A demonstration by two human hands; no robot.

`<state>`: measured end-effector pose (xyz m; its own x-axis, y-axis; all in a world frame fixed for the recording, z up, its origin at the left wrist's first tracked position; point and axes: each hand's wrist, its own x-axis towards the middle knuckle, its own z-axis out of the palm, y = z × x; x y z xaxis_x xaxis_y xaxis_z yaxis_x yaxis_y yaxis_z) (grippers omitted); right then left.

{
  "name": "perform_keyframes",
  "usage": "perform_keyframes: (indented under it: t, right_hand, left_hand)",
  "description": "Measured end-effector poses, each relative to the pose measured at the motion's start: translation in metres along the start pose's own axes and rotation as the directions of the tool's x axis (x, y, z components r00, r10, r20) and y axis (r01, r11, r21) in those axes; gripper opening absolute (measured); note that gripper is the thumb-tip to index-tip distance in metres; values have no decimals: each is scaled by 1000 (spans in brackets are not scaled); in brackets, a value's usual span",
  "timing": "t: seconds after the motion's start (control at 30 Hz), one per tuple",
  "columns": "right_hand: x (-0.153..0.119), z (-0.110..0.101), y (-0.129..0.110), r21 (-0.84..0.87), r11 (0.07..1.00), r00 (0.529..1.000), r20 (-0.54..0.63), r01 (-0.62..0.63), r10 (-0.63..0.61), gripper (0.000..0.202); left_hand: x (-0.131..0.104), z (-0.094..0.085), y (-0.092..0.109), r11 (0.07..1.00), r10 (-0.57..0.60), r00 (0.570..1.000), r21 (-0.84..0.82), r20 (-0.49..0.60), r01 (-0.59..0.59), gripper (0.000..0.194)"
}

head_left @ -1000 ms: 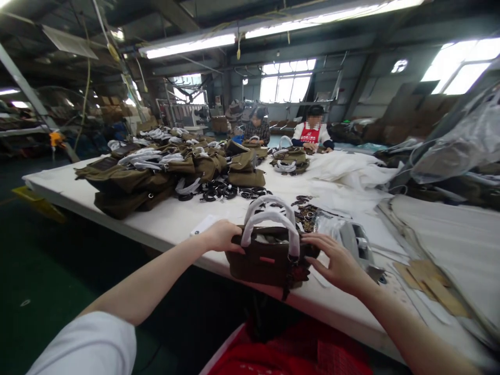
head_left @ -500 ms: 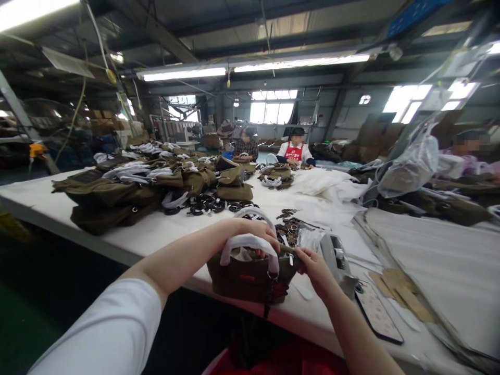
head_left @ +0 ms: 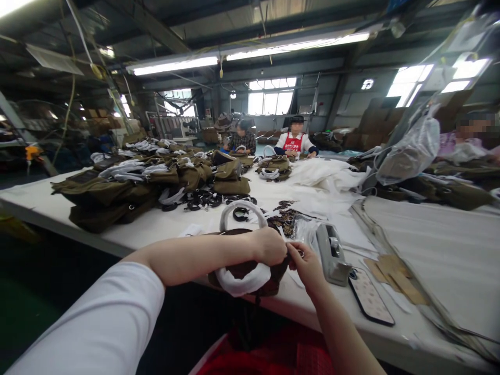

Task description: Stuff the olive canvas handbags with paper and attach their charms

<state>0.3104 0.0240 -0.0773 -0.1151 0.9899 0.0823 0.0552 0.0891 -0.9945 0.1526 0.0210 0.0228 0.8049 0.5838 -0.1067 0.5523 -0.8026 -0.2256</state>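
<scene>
An olive-brown handbag (head_left: pixel 276 278) sits at the table's near edge. One white-wrapped handle (head_left: pixel 242 282) hangs over its front, and the other wrapped handle (head_left: pixel 244 204) stands up behind. My left hand (head_left: pixel 271 246) is closed in a fist over the bag's top right end; its grip is hidden from me. Against it, my right hand (head_left: pixel 307 264) pinches the bag's right end between thumb and fingers, a small metal ring showing beside the fingertips. My left forearm covers much of the bag's top.
Olive bags (head_left: pixel 113 192) are piled on the left, with black straps (head_left: pixel 201 199) before them. Metal chains (head_left: pixel 288 221), a grey tape dispenser-like device (head_left: pixel 332 255) and a phone (head_left: pixel 371 298) lie to the right. Co-workers, one in a red apron (head_left: pixel 292 143), sit across the table.
My left hand has moved from inside the handles to the bag's right end and closed. The front handle has flopped down over the bag's front. My right hand stays at that end.
</scene>
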Motion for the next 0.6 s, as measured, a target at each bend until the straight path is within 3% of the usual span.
perform_keyframes:
  t: [0.1, 0.2, 0.3, 0.4, 0.47, 0.6]
  right_hand:
    - [-3, 1, -3, -48, 998, 999, -10, 38, -38, 47]
    - [-4, 2, -3, -75, 995, 998, -18, 60, -61, 46]
    - [-5, 3, -1, -74, 996, 998, -34, 58, -61, 49]
    - [-6, 3, 1, -73, 996, 997, -42, 56, -59, 51]
    - [-7, 4, 2, -71, 996, 998, -38, 54, -56, 50]
    - [-8, 5, 1, -65, 997, 999, -20, 47, -49, 51]
  left_hand:
    - [-1, -6, 9, 999, 39, 999, 26, 9, -39, 24]
    - [-1, -12, 16, 990, -123, 991, -56, 45, 126, 28]
    - [-4, -15, 20, 894, -387, 916, -201, 109, 401, 37]
    - [-11, -16, 22, 763, -505, 840, -352, 198, 542, 38]
    - [-16, -17, 23, 727, -518, 829, -403, 210, 556, 35]
    - [-20, -15, 25, 793, -495, 866, -367, 77, 486, 37]
